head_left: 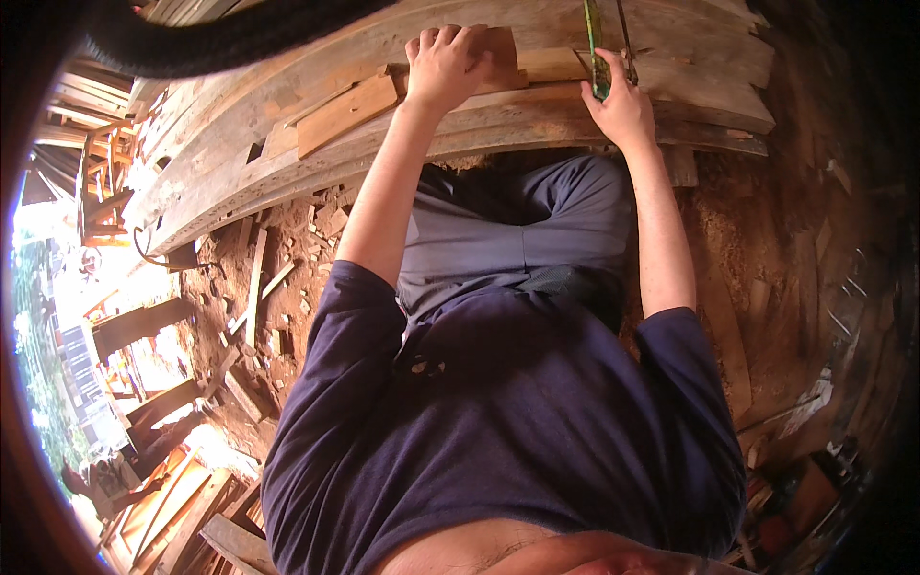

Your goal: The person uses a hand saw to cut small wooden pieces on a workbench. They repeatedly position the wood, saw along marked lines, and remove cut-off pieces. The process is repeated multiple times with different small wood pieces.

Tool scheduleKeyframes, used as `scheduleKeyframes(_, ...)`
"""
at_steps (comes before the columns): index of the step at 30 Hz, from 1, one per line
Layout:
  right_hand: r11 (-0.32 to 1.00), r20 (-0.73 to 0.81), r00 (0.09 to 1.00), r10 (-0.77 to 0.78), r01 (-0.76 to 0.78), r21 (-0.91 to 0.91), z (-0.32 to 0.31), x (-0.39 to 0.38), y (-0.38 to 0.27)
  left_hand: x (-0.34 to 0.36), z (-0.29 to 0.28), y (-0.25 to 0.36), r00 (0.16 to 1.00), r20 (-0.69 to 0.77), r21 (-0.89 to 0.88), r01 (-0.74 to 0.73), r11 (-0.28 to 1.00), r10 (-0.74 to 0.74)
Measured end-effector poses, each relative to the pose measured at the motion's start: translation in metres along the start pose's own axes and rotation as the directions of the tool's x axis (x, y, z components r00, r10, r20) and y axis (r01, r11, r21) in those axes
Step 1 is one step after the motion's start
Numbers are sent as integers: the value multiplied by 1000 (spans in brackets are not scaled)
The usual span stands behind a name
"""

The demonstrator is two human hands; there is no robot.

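My left hand point(443, 69) is at the upper middle, its fingers bent over a small dark brown board piece point(500, 57) on the weathered wooden planks point(211, 125). My right hand point(618, 101) is closed on a long, thin green object point(591, 43), whose exact kind I cannot make out. A thin dark rod point(627, 38) stands just to its right. A lighter strip of wood point(551, 63) lies between my hands, and another pale board point(345, 115) lies to the left of them.
Wood offcuts point(257, 287) and chips litter the dirt floor beside my legs. Stacked lumber point(91, 91) and a wooden frame are at the left, near a bright opening. More boards point(172, 508) lie at lower left. A black curved band crosses the top left.
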State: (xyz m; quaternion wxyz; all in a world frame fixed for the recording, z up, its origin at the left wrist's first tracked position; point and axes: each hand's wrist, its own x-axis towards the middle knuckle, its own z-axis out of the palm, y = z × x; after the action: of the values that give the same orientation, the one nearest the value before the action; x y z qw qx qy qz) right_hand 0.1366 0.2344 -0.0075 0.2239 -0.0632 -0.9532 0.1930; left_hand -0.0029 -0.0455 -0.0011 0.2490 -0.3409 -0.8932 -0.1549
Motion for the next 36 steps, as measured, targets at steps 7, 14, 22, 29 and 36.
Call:
scheduleKeyframes(7, 999, -38, 999, -32, 34, 39, 9, -6, 6, 28, -79, -5, 909, 405, -437, 291, 851, -102)
scheduleKeyframes(14, 1000, -64, 998, -22, 23, 10, 16, -7, 7, 38, -263, 19, 915, 288, -747, 29, 665, 284)
scheduleKeyframes(22, 999, -10, 1000, -18, 18, -51, 14, -6, 8, 11, -349, 45, 896, -30, -834, -267, 483, 444)
scheduleKeyframes(29, 999, -32, 999, -35, 33, -41, 14, -3, 3, -17, -354, 21, 939, -148, -817, -293, 497, 309)
scheduleKeyframes(36, 998, 38, 999, 16, -14, -55, 14, -7, 6, -13, -337, 30, 937, -264, -802, -344, 488, 227)
